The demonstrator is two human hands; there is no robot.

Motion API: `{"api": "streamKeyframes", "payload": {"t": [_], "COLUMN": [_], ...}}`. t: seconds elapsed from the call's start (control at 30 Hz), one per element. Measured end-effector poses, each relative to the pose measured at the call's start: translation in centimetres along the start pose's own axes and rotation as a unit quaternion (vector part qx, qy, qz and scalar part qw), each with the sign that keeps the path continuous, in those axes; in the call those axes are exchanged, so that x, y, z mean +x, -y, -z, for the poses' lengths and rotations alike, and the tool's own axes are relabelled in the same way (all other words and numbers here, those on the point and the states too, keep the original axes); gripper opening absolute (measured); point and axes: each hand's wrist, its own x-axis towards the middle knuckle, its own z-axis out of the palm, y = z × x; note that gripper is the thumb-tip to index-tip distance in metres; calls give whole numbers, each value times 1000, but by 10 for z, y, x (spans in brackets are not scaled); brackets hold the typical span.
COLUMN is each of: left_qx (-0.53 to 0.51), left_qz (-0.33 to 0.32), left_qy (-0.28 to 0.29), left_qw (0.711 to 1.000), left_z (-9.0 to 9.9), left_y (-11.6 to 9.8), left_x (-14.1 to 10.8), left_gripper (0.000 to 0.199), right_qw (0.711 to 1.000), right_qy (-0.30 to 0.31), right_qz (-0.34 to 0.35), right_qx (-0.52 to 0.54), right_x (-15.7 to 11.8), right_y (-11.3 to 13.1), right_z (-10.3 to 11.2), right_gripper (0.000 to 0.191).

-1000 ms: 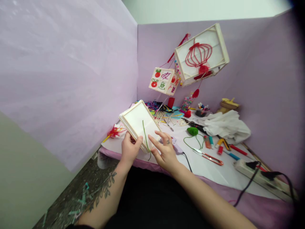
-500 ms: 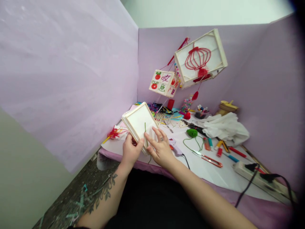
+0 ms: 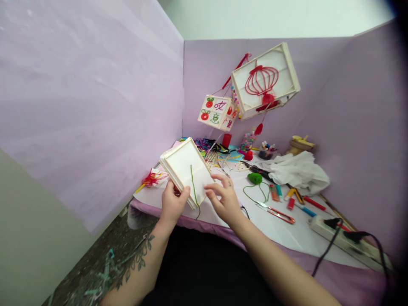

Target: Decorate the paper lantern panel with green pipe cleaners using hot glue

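My left hand [image 3: 174, 202] grips the lower left edge of a small stack of wood-framed white panels [image 3: 181, 159], thumb on top, tilted above the table's front edge. Across the top panel lies a strand of green yarn [image 3: 193, 182], its lower end hanging past the frame. Fingers apart, my right hand [image 3: 225, 199] is at the panel's right side and holds nothing. Whether its fingertips touch the frame is hard to tell. On the table to the right sit a green yarn ball [image 3: 255, 178] and orange-handled thread snips [image 3: 277, 213].
Two decorated lanterns, a large one [image 3: 264, 80] and a smaller one [image 3: 218, 111], hang ahead. Crumpled white cloth [image 3: 301, 170], pens and a power strip [image 3: 344, 244] with cords occupy the table's right. Red yarn [image 3: 151, 178] lies left. Lilac walls enclose the table.
My right hand has drawn back to the right, off the green yarn, uncovering more of the strand. My left hand keeps its hold on the panels.
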Motion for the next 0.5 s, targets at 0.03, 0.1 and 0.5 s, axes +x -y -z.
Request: {"api": "streamKeyframes", "payload": {"t": [0.03, 0.1, 0.5], "left_qx": [-2, -3, -32], "left_qz": [0, -1, 6], "left_qy": [2, 4, 8], "left_qw": [1000, 1000, 999], "left_z": [0, 0, 1], "left_y": [0, 0, 0], "left_x": [0, -1, -4], "left_gripper": [31, 33, 36], "right_qw": [1000, 998, 998], "right_qy": [16, 40, 49], "right_qz": [20, 37, 38], "right_qx": [-13, -38, -21], "right_x": [2, 4, 3], "right_y": [3, 9, 4], "right_z": [-4, -12, -27], "right_gripper": [23, 38, 45]}}
